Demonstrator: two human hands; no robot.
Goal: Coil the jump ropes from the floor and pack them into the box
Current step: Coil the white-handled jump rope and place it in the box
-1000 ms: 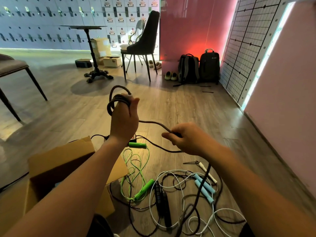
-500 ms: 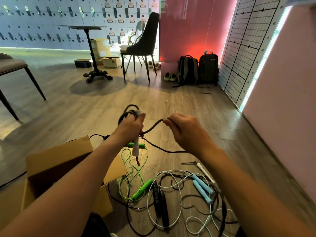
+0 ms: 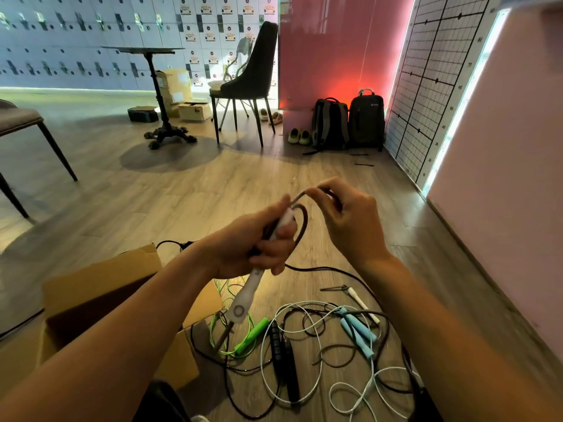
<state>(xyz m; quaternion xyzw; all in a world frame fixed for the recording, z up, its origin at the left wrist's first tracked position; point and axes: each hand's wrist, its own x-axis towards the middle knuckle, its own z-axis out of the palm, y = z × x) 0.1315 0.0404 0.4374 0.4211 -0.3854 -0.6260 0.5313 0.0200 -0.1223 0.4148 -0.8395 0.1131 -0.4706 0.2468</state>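
My left hand (image 3: 256, 242) grips a white jump-rope handle (image 3: 248, 292) together with loops of its dark rope (image 3: 301, 222). Just to the right, my right hand (image 3: 347, 220) pinches the same dark rope between thumb and fingers, close to the left hand. An open cardboard box (image 3: 100, 287) stands on the floor at lower left. On the floor below my hands lie tangled ropes: a green one with green handles (image 3: 251, 335), a black-handled one (image 3: 280, 354), a white rope with light blue handles (image 3: 356, 333), and a second white handle (image 3: 362, 304).
A dark chair (image 3: 246, 83) and a pedestal table (image 3: 158, 95) stand further back. Two backpacks (image 3: 347, 120) and shoes (image 3: 298, 137) sit by the red wall. A pink wall (image 3: 499, 178) runs along the right. Another chair (image 3: 18, 123) is at left.
My hands have come close together and lowered. The white handle now hangs down from my left fist, and the slack of dark rope between the hands has shortened to a small loop.
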